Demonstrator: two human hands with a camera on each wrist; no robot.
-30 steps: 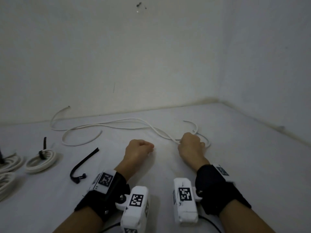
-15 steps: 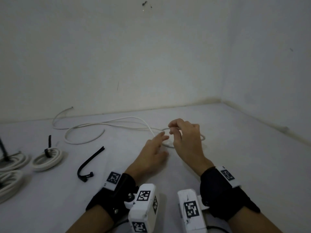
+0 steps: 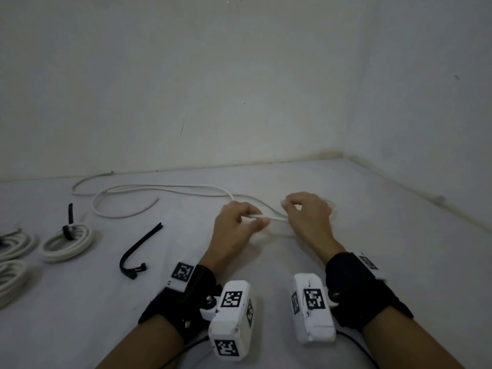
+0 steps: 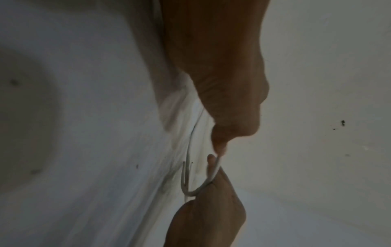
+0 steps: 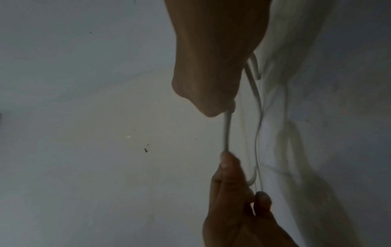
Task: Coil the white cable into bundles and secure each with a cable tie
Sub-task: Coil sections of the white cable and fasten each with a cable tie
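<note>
Fingers of the left hand (image 3: 237, 225) and right hand (image 3: 306, 217) both pinch the white cable (image 3: 266, 217) just above the sheet (image 3: 372, 235). I think each loop should match in size, with no twist in the loose part.

Pale wall (image 3: 186, 75) behind, dark specks on it; side wall (image 3: 426, 102) at right; white floor (image 3: 399, 262) below.

Loose cable tie (image 3: 138, 249) left of hands.
</note>
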